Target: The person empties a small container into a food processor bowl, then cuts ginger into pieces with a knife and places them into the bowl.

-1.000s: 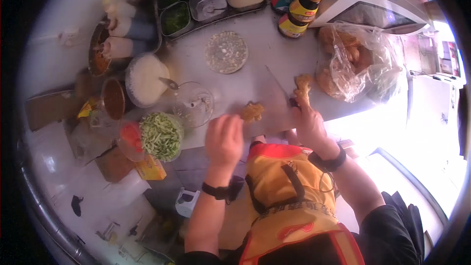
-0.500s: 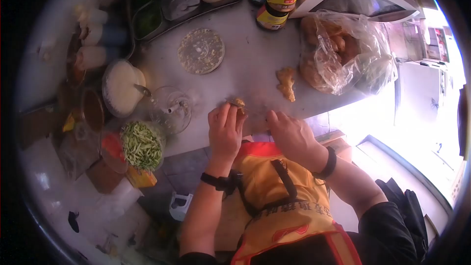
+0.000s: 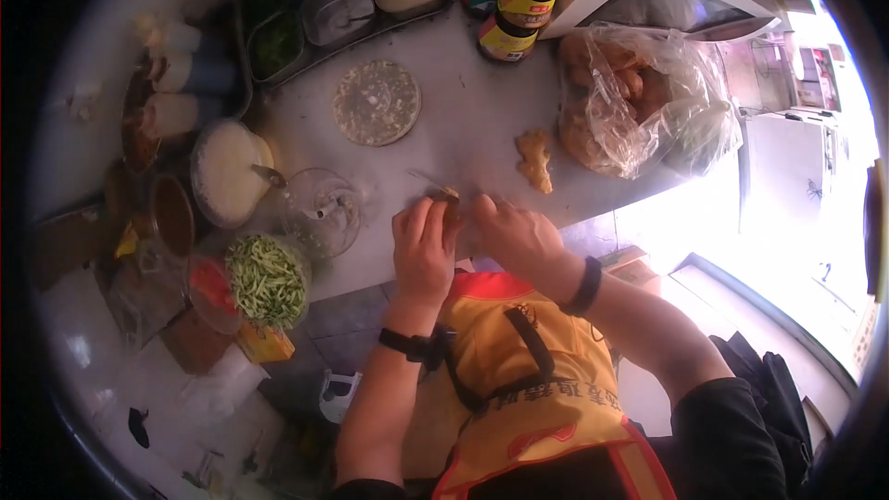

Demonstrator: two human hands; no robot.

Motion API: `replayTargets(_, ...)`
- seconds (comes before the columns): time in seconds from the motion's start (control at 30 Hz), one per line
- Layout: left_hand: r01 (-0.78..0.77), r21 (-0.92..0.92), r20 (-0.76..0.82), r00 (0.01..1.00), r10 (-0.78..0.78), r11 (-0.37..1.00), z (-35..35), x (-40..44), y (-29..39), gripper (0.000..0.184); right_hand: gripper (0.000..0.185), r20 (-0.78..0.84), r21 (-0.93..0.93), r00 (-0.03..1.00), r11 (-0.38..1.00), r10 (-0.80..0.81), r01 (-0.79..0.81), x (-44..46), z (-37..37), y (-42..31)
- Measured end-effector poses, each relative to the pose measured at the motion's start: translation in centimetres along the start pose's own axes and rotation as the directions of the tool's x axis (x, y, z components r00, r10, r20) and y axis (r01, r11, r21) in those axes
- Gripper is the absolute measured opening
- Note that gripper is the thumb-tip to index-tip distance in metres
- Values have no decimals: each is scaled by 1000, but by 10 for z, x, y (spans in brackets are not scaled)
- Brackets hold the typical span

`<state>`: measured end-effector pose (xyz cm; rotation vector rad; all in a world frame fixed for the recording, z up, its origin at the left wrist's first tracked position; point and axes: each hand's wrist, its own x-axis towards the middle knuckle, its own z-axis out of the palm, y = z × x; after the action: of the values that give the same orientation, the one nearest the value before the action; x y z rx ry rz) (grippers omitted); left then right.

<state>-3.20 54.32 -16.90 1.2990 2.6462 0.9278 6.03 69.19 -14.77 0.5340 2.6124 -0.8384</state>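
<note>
My left hand [image 3: 426,245] is closed on a small piece of ginger [image 3: 451,193], most of it hidden by the fingers, at the counter's near edge. My right hand [image 3: 519,239] is a fist around a knife, its handle covered by the fingers. The thin knife blade [image 3: 428,180] shows just beyond my left fingertips, against the ginger. A bigger knob of ginger [image 3: 534,161] lies on the counter, beyond my right hand. To the left of my left hand stands a clear round container [image 3: 321,213] with a white fitting inside.
Shredded green vegetable [image 3: 266,280] fills a bowl at the left, below a white tub [image 3: 228,174] with a spoon. A speckled clear lid [image 3: 377,102] lies mid-counter. Farther back are metal trays [image 3: 338,11], a sauce bottle [image 3: 524,5] and a plastic bag [image 3: 639,102] of brown lumps.
My right hand has moved left, closer to my left hand, and the knife blade now reaches farther past the ginger. My left hand stays nearly in place.
</note>
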Motion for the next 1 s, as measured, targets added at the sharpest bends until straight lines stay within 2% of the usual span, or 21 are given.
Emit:
replayTargets(0.2, 74, 31, -57, 996, -72, 997, 12, -3, 5, 37, 21, 135, 21, 984, 993, 114, -118, -26, -30, -14)
replayTargets(0.37, 98, 19, -61, 993, -97, 995, 12, -3, 6, 37, 22, 87, 65, 994, 995, 67, -73, -2, -9, -8)
replayTargets(0.43, 70, 12, -41, 997, -69, 998, 9, -3, 4, 37, 22, 81, 86, 996, 995, 33, -40, 0, -6, -6)
replayTargets(0.5, 46, 13, -33, 998, -46, 999, 6, -1, 3, 37, 21, -3, 95, 1000, 995, 12, -11, -9, -5, -5)
replayTargets(0.53, 26, 11, -25, 999, -26, 1000, 4, 0, 2, 37, 21, -2, 97, 1000, 995, 10, -10, -14, -8, -4)
replayTargets(0.6, 7, 2, 26, 1000, -7, 1000, -3, 2, -2, 38, 20, 9, -14, 999, 999, 30, -30, -25, -23, -6)
replayTargets(0.73, -73, -11, 109, 991, 74, 997, -7, 2, -12, 40, 19, 120, -37, 993, 999, -8, 13, -22, -44, -4)
replayTargets(0.83, -102, -45, 141, 984, 108, 994, -13, 6, -14, 39, 20, 66, -18, 996, 998, -66, 68, -16, -36, 2)
replayTargets(1.0, -68, -70, 118, 990, 76, 995, -9, 2, -13, 39, 19, 66, 67, 998, 998, 7, -11, 8, -15, -6)
